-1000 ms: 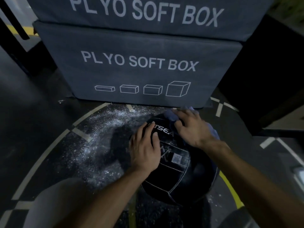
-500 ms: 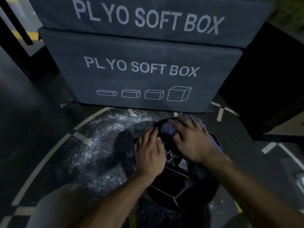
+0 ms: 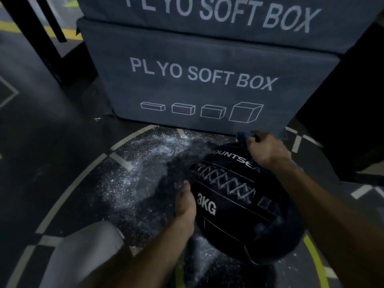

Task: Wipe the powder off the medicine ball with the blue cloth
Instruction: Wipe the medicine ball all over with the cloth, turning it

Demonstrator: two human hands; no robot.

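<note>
Ball has been rolled since the earlier frames: the "3KG" print and the laced seam now face the camera, where before only the brand lettering and a label panel showed. Left hand (image 3: 185, 201) slid off the top and now lies flat against the left side of the medicine ball (image 3: 239, 204), fingers straight, pressing to steady or turn it. Right hand (image 3: 267, 151) shifted to the far upper edge, fingers curled and gripping the blue cloth (image 3: 244, 136), which is bunched and mostly hidden under the hand; only a scrap pokes out at the far side.

Medicine ball sits on the floor (image 3: 62, 142), just in front of the lower plyo soft box (image 3: 197, 80), which has a second one stacked on it. White powder (image 3: 145, 163) is scattered over the floor left of the ball and some below it.

Judgement: turning the ball exposed an unwiped face. Faint pale dust looks lodged in the lacing and near the small label, though lighting is dim. Task is partway; the next wipe should probably drag the cloth toward the camera across the seam. Risk: ball rolling into the floor powder and picking it up again.
</note>
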